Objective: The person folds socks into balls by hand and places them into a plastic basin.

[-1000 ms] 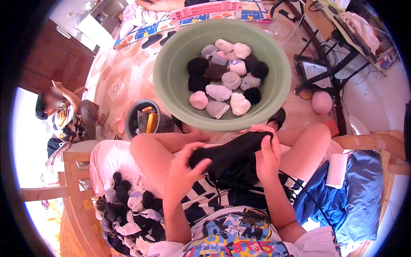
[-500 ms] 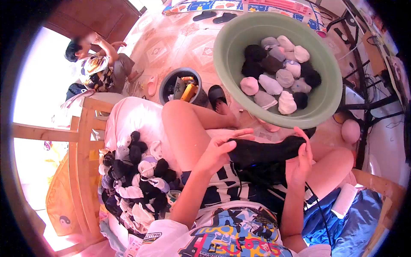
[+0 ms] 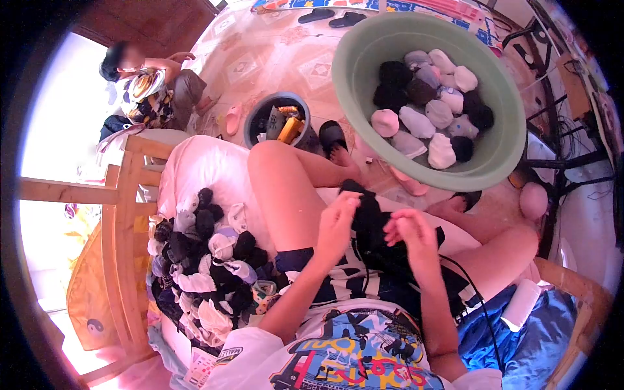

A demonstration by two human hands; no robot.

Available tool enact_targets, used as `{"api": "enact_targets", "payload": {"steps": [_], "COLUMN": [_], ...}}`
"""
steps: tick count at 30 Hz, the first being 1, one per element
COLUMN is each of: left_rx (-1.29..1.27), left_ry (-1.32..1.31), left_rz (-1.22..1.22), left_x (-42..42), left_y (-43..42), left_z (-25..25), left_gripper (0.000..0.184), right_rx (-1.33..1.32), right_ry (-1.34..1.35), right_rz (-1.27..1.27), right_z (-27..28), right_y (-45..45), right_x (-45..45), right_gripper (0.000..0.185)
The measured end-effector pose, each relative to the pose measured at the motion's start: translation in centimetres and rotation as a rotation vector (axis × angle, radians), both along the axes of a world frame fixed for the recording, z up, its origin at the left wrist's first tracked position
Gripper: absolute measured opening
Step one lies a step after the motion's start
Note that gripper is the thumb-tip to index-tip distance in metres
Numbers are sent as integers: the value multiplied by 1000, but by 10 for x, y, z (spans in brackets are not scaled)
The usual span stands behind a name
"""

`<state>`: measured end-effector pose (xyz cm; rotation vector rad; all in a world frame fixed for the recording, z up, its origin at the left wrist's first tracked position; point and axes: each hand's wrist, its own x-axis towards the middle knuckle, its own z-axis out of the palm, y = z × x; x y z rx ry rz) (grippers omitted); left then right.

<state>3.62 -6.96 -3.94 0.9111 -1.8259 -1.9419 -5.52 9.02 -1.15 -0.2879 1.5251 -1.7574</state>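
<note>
Over my lap, a black sock (image 3: 368,218) hangs bunched between my two hands. My left hand (image 3: 337,226) pinches its left side, thumb and fingers closed on the fabric. On the other side my right hand (image 3: 415,238) has curled fingers against the sock's right edge; its fingertips are slightly blurred. More black fabric lies beneath the hands, where its outline merges with my dark shorts. Left of my thigh is a pile of loose socks (image 3: 214,266), black, white and grey. Ahead stands a large green basin (image 3: 354,97) holding several balled socks (image 3: 439,114).
A grey bin (image 3: 249,133) with packaging inside stands on the tiled floor. Another person (image 3: 153,91) sits at the far left. Wooden rails (image 3: 123,247) flank me, and a black cord (image 3: 484,305) runs past my right leg. Blue fabric (image 3: 549,331) lies at lower right.
The sock was stretched sideways between my hands; now it is bunched, with one end pointing up and away. My right hand has moved left, closer to my left hand, and its fingers have curled.
</note>
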Motion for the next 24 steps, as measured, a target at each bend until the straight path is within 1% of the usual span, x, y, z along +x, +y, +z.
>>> {"api": "enact_targets", "payload": {"steps": [1, 2, 4, 5, 7, 8, 10, 11, 12, 14, 15, 17, 18, 19, 20, 21, 22, 23, 24], "left_rx": [-5, -291, -407, -404, -431, -423, -500, -460, -451, -201, -83, -74, -71, -68, 11, 90, 123, 145, 166], "left_ry": [-97, 82, 70, 73, 97, 111, 46, 33, 38, 65, 39, 77, 111, 112, 75, 35, -14, 5, 27], "left_rz": [-50, -116, -114, -128, -136, -160, -89, -63, -78, 48, 116, 114, 122, 117, 105, 97, 37, 37, 36], "left_x": [-1, -4, -9, -8, -8, -9, -6, -5, -6, -8, -8, -14, -16, -20, -25, -29, -30, -31, -34], "left_y": [9, 15, 26, 28, 31, 34, 40, 42, 44, 48, 54, 58, 59, 61, 64, 66, 64, 63, 62], "left_z": [16, 10, 25, 22, 13, 11, 8, 3, 2, 1, 2, 5, 6, 4, -1, -6, -15, -22, -22], "left_gripper": [19, 14, 12, 12, 13, 13, 15, 13, 13, 17, 25, 28, 31, 31, 29, 28, 24, 22, 20], "right_rx": [34, 70, 186, 191, 276, 289, 344, 307, 334, 513, 525, 480, 487, 443, 396, 398, 311, 221, 70], "right_ry": [-11, 76, 377, 375, 478, 483, 986, 899, 806, 909, 909, 997, 996, 859, 725, 725, 479, 233, -7], "right_rz": [-1, -3, -38, -52, -52, -77, -106, -110, -117, -217, -227, -194, -197, -206, -217, -218, -292, -363, -364], "right_z": [1, -5, -3, -3, -3, -5, -5, -1, 3, 9, 7, -3, -6, -8, -12, -18, -26, -36, -38], "right_y": [-5, -6, -10, -10, -8, -6, -6, -5, -7, -7, -4, 0, 1, 1, 0, 0, 1, 3, 5], "right_x": [7, 13, 16, 15, 10, 6, 3, 4, 5, 10, 8, 4, 4, 3, 1, -1, -2, -4, -10], "right_gripper": [19, 20, 24, 24, 30, 30, 35, 38, 35, 32, 32, 28, 28, 23, 18, 18, 14, 10, 9]}}
